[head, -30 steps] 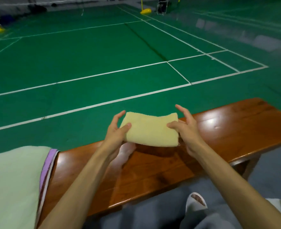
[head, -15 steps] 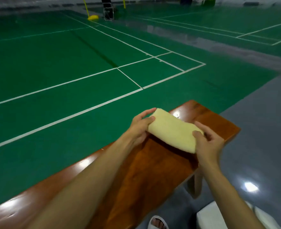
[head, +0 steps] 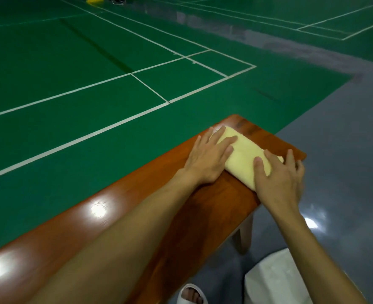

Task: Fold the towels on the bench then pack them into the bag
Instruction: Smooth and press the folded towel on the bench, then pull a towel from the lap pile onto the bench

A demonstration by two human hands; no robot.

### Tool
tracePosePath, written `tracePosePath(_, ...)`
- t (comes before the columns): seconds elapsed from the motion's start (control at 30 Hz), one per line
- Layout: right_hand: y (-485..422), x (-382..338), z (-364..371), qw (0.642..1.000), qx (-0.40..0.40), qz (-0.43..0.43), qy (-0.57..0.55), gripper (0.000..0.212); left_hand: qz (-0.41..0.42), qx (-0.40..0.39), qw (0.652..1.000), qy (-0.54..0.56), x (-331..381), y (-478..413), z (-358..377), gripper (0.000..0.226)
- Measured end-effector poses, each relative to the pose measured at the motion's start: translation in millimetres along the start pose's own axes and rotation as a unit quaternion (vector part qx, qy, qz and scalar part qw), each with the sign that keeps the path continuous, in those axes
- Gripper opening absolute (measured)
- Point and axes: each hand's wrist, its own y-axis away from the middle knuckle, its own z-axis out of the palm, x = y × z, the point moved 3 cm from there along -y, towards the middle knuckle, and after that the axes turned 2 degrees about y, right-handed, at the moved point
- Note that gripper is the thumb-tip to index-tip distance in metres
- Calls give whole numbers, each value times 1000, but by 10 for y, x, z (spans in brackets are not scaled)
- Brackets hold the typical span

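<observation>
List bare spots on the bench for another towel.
Free: glossy brown wooden bench between the green court edge and the left forearm; smaller patch between both forearms. Crowded: far end, folded yellow towel under left hand and right hand.

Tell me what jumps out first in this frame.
A folded yellow towel lies at the far end of the glossy wooden bench, with the left hand flat on its left end and the right hand pressing its right end. Behind stretches a green court floor with white lines; a white object, perhaps the bag, sits on the grey floor at lower right.
</observation>
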Motion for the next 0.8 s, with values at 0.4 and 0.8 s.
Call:
tracePosePath(0.4,766,-441,-197,985,-39,-159,51,79,-6,2,998,-55,-89,1271,-723,52)
tracePosePath(0.8,3582,-2744,71,795,-356,-490,-27,70,-264,134,955,-30,-947,5230,-2367,60)
